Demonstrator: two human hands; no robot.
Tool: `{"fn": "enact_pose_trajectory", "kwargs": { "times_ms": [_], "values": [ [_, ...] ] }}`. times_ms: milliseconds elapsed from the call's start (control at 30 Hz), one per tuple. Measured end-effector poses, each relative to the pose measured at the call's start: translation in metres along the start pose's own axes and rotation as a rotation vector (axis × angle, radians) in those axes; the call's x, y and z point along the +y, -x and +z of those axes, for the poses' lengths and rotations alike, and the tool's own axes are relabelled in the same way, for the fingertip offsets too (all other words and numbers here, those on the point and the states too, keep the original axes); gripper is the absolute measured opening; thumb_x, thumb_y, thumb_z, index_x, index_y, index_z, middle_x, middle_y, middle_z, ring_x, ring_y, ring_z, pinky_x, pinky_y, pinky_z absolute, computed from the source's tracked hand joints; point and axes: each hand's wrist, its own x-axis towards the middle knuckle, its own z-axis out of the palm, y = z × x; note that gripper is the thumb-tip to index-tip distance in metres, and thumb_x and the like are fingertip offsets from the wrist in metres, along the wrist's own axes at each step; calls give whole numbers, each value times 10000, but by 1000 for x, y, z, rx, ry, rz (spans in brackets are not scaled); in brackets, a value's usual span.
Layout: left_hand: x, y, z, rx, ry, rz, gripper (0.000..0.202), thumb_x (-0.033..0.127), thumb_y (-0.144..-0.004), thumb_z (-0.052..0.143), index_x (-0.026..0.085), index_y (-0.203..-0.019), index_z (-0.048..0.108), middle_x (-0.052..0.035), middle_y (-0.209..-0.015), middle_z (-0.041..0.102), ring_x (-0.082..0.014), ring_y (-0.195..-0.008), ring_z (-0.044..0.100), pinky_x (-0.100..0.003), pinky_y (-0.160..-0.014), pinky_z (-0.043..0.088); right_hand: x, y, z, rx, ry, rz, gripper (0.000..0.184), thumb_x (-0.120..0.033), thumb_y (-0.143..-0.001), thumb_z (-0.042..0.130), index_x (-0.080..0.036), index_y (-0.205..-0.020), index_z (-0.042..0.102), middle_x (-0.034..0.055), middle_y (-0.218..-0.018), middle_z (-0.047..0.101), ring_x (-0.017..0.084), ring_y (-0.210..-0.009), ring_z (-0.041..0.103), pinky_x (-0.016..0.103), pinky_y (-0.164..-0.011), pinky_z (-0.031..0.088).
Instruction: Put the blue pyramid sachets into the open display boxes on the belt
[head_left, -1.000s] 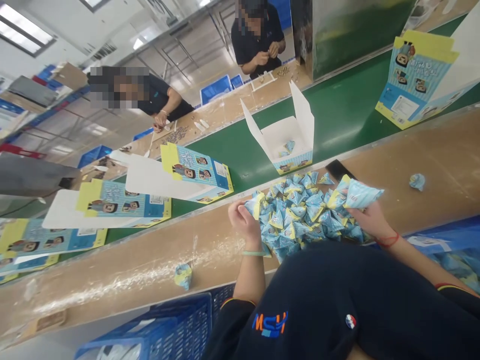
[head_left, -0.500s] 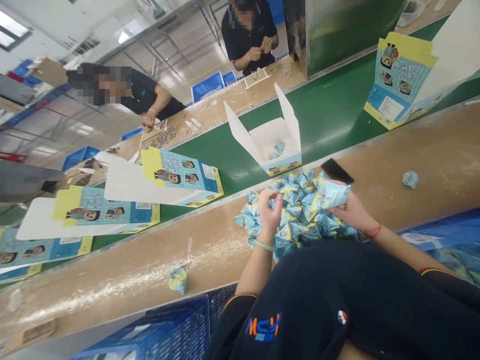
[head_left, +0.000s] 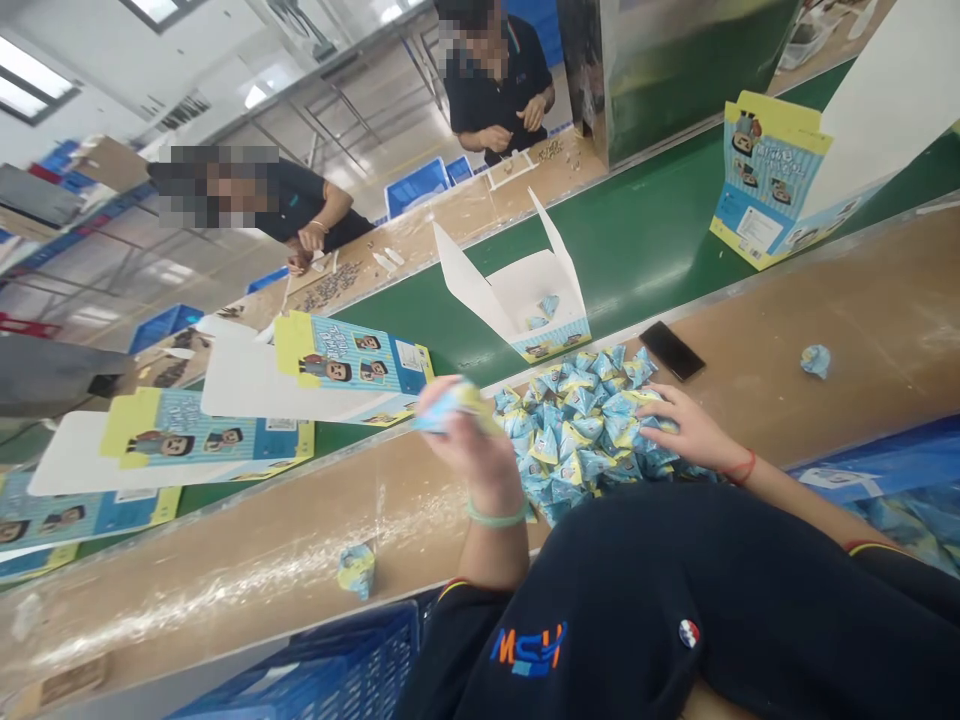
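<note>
My left hand (head_left: 480, 455) is closed on a blue-and-yellow triangular packet (head_left: 459, 405), smeared by motion, held up at the left side of the pile. My right hand (head_left: 686, 428) reaches in at the right side of the pile of packets (head_left: 574, 420), its fingers spread and touching the packets there. Behind the pile, on the green belt, an open white-lined carton (head_left: 556, 338) holds a few of the same packets.
A black phone (head_left: 672, 350) lies right of the pile. Single packets lie on the bench at right (head_left: 815, 361) and left (head_left: 356, 570). More open cartons (head_left: 367, 360) stand along the belt (head_left: 637, 220). Two people work across it. Blue crates (head_left: 337, 660) are below the bench.
My left hand has moved left from over the pile and now holds a packet. The packet my right hand held up has left it, and that hand has lowered onto the pile.
</note>
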Motion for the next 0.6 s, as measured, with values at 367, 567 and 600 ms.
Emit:
{"fn": "enact_pose_trajectory", "kwargs": {
  "times_ms": [367, 567, 600],
  "values": [
    [-43, 15, -29, -54, -208, 145, 265, 448, -867, 712, 206, -971, 691, -41, -948, 680, -197, -892, 650, -365, -861, 524, 4, -5, -16, 68, -157, 68, 338, -545, -913, 644, -276, -1058, 787, 102, -1331, 644, 318, -1356, 567, 479, -1144, 467],
    [-80, 42, -11, -377, -340, -94, 520, 583, -819, 745, 192, -1155, 678, -138, -1140, 675, -264, -1014, 651, -368, -784, 544, -3, -8, -12, 117, -173, 61, 324, -539, -913, 657, -285, -1071, 782, 91, -1345, 631, 313, -1359, 558, 473, -1138, 470],
    [-77, 48, -4, -393, -316, -80, 584, 602, -800, 761, 195, -1207, 662, -148, -1184, 659, -265, -1021, 641, -367, -781, 543, -5, -9, -10, 127, -177, 60, 327, -540, -913, 658, -285, -1077, 780, 92, -1348, 627, 314, -1361, 554, 475, -1138, 468]
  ]
}}
